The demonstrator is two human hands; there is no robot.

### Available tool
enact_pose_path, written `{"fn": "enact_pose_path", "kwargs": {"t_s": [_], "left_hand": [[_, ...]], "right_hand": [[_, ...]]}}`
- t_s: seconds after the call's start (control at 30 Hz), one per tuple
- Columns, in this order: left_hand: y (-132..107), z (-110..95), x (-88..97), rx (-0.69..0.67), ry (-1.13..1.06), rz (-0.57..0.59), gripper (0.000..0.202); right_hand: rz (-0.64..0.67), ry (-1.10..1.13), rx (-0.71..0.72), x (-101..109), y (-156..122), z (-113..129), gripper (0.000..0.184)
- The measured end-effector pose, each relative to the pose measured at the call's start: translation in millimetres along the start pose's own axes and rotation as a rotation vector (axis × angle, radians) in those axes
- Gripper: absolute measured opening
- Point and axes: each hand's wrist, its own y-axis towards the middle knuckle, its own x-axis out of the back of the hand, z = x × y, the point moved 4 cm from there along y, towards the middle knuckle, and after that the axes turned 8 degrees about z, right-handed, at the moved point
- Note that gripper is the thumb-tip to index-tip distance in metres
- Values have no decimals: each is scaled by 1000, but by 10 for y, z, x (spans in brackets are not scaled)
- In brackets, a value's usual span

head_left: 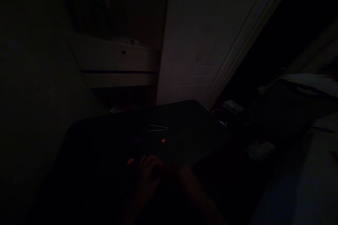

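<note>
The picture is very dark. Low in the head view, my left hand is over the dark table, its fingers curled round something dark that I cannot make out. Close by on its right is my right hand, its fingers drawn in toward the left hand; what lies between them is lost in shadow. A small orange-red piece rests left of my left hand, and another small orange piece lies beyond the hands. Farther off is a thin, pale V-shaped tool that looks like tweezers.
Behind the table stand a pale panelled door and a cabinet with a drawer. On the right are a small box and a dark bag-like shape beside pale cloth.
</note>
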Motion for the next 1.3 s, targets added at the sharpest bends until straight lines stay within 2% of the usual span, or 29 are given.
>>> {"fn": "enact_pose_path", "kwargs": {"t_s": [0.1,0.23,0.5,0.93,1.13,1.3], "left_hand": [[-1,22,-14,-10,8,6,18],[1,-3,1,-13,14,7,16],[2,-57,38,-18,28,16,18],[-6,-55,57,32,23,77,9],[-15,-56,51,34,26,83,11],[-16,-52,55,35,22,91,13]], "right_hand": [[30,101,53,76,-35,-12,23],[-46,232,14,179,-80,-96,30],[-51,268,11,87,-101,-220,36],[91,148,93,212,-113,-334,34],[101,58,144,242,-132,-280,33],[149,-8,118,258,-130,-242,33]]}}
